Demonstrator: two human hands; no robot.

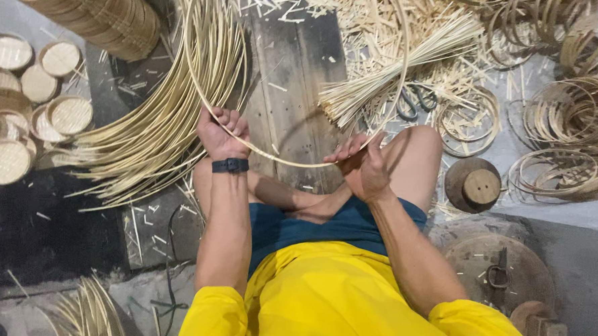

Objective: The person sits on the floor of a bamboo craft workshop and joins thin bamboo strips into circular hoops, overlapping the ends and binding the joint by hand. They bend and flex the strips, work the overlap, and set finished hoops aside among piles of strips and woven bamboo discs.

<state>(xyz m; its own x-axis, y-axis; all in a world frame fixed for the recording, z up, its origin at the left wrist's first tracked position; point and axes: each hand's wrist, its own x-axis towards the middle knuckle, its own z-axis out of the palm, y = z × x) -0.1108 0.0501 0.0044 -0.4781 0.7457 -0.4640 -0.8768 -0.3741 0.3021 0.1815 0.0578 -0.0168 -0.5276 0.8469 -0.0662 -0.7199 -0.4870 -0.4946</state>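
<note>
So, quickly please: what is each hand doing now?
Left hand: closed on the bent bamboo strip.
Right hand: pinching the same strip.

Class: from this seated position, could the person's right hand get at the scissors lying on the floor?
Probably yes. The scissors lie uncovered just beyond the right knee, beside the bundle of splints. But the right hand is gripping the bamboo hoop and would have to let go first.
</note>
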